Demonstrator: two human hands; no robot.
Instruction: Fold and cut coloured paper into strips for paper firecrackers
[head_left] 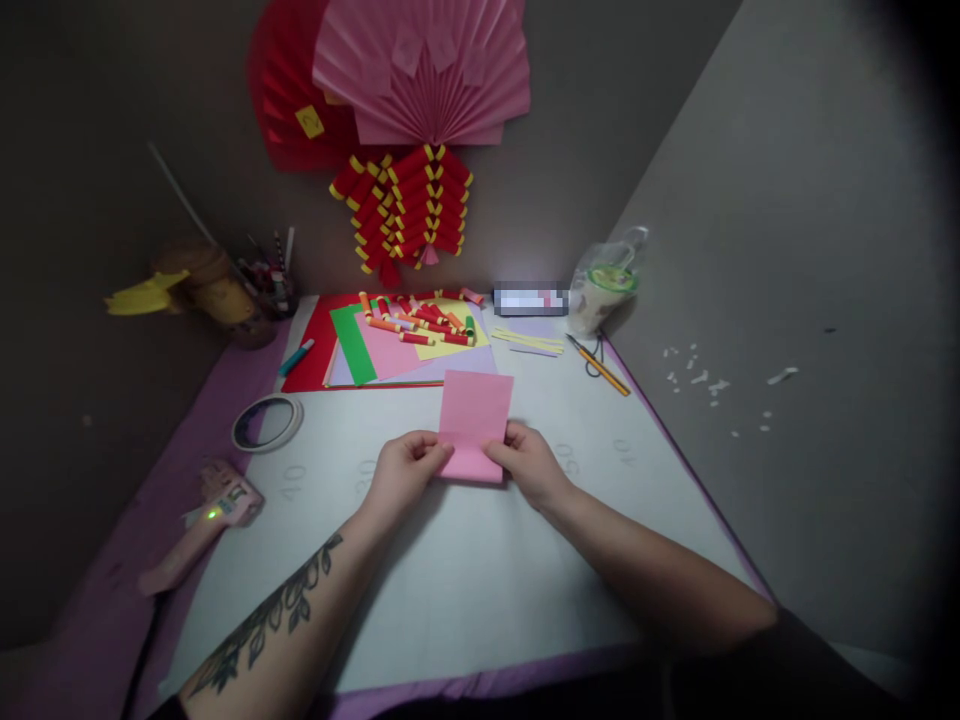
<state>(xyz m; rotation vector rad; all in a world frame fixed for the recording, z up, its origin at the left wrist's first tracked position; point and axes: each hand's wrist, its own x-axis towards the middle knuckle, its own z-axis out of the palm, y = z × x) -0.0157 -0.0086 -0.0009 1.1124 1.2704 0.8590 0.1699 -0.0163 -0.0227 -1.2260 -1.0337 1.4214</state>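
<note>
A pink sheet of paper (475,410) is between my hands over the middle of the white table top. Its lower part is bent up into a fold. My left hand (411,462) pinches the paper's left edge near the fold, thumb on top. On the opposite side my right hand (531,462) grips the right edge, its thumb pressing on the fold and its fingers behind the sheet. Just beyond the paper lie stacked coloured sheets (465,365), with several small red and orange paper rolls (435,325) on them.
To the left are a roll of tape (295,425), a pink glue gun (191,545) with a green light and a blue-capped tube (297,357). An orange craft knife (609,371), yellow paper strips (527,342) and a bagged cup (606,290) sit back right. A pink paper fan (427,70) hangs behind.
</note>
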